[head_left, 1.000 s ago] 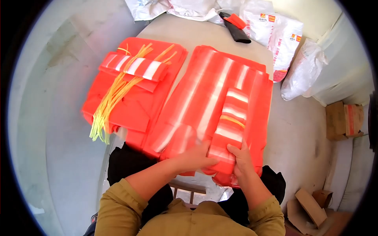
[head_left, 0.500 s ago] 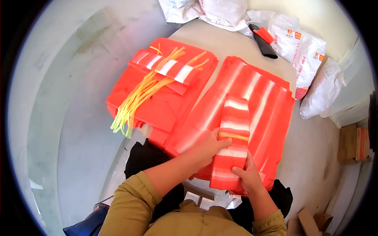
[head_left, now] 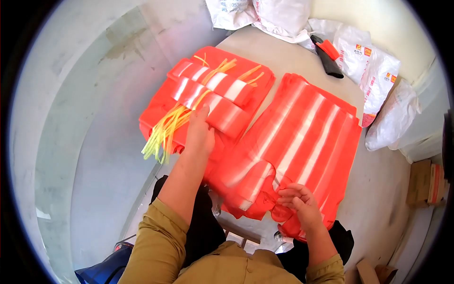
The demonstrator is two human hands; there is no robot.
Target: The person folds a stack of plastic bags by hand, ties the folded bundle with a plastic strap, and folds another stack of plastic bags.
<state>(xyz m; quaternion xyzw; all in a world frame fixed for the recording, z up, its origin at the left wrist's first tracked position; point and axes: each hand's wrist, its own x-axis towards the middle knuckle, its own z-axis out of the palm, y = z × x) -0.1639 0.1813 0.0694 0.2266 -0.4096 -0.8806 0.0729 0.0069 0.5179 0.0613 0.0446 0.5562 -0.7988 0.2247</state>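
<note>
My left hand [head_left: 200, 135] reaches over the left pile of red plastic [head_left: 165, 94], its fingers closed on the lower edge of a folded red-and-white striped plastic bundle [head_left: 222, 113]. That bundle lies beside another folded striped bundle [head_left: 215, 81], across loose yellow ties [head_left: 165, 130]. My right hand [head_left: 302, 203] is over the near edge of a stack of red-and-white striped plastic sheets [head_left: 307, 128]. Its fingers are loosely bent and apart, close to a crumpled red corner [head_left: 279, 210]. Whether they touch the plastic is hard to tell.
Both piles rest on a beige table [head_left: 250, 47]. At its far side lie white printed sacks [head_left: 350, 52] and a black roll with a red piece [head_left: 328, 59]. Cardboard boxes [head_left: 421, 182] stand at the right, and a blue bag [head_left: 106, 265] is at lower left.
My left hand has carried the folded striped bundle from the right stack onto the left pile. My right hand has let go of it and stayed near the stack's front edge.
</note>
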